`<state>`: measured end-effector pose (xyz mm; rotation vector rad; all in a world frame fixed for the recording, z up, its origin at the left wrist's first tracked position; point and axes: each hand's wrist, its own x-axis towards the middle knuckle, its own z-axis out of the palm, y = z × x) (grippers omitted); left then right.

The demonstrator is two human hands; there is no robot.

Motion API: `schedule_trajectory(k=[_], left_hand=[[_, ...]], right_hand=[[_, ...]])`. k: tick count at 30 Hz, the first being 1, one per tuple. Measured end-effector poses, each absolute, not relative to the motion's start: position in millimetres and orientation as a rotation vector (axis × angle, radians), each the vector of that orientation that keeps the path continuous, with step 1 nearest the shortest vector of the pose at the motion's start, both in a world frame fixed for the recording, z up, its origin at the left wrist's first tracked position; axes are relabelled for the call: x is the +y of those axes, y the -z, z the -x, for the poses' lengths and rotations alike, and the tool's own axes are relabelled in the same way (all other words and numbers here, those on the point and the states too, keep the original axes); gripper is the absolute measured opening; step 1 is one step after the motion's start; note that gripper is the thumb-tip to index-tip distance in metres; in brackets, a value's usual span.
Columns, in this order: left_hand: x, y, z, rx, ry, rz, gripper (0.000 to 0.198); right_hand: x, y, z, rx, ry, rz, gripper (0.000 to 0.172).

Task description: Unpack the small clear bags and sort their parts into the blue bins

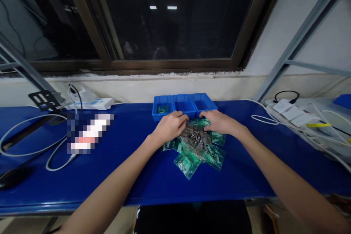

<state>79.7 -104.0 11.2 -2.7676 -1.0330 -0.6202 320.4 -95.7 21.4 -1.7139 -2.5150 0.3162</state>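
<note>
A heap of small green-tinted clear bags (197,150) filled with little metal parts lies in the middle of the blue bench (153,175). My left hand (170,126) rests on the heap's left top, fingers curled over the bags. My right hand (218,121) lies on the right top, fingers bent down onto the bags. Just behind both hands stands a row of three small blue bins (184,105); the left bin holds a few green bags (163,109), the other two look bare.
White cables (33,146) loop over the bench's left side beside a black bracket (44,99) and a white device (91,102). At the right lie more white cables and adapters (290,113). A dark window runs along the wall behind.
</note>
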Motion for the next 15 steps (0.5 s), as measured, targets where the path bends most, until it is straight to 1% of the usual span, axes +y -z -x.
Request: schedule_trajectory(k=[9, 12, 15], left_hand=[[-103, -9, -79, -1.022, 0.66, 2.755, 0.024], [-102, -7, -79, -1.032, 0.7, 2.739, 0.025], [-103, -7, -80, -1.032, 0.753, 2.731, 0.028]], right_hand=[[-96, -41, -321, -2.35, -0.507, 1.432, 0.033], [-100, -47, -319, -2.218, -0.463, 1.418, 0.027], [-102, -50, -318, -2.093, -0.38, 1.398, 0.027]])
